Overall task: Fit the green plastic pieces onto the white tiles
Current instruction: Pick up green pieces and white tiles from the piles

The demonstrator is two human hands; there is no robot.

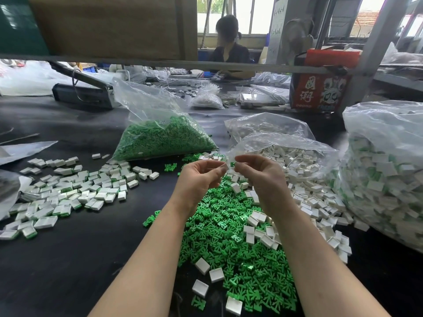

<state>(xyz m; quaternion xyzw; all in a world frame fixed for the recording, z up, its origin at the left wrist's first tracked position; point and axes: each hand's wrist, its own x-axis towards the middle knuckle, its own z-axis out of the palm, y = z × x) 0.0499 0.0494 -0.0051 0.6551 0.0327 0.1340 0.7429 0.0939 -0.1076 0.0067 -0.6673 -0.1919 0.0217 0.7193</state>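
Head view: my left hand (201,177) pinches a white tile (225,166) in its fingers, my right hand (258,173) pinches a green piece (232,164), nearly touching above the surface (68,259). Both seem light, stiff and small; edge grips suit them.

left hand (201,173) pinching white tile (225,166), right hand (256,172) pinching green piece (232,164)

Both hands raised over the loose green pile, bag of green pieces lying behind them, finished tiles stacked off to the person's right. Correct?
Not quite: the head view shows the finished tiles spread on the person's left. The rest stands.
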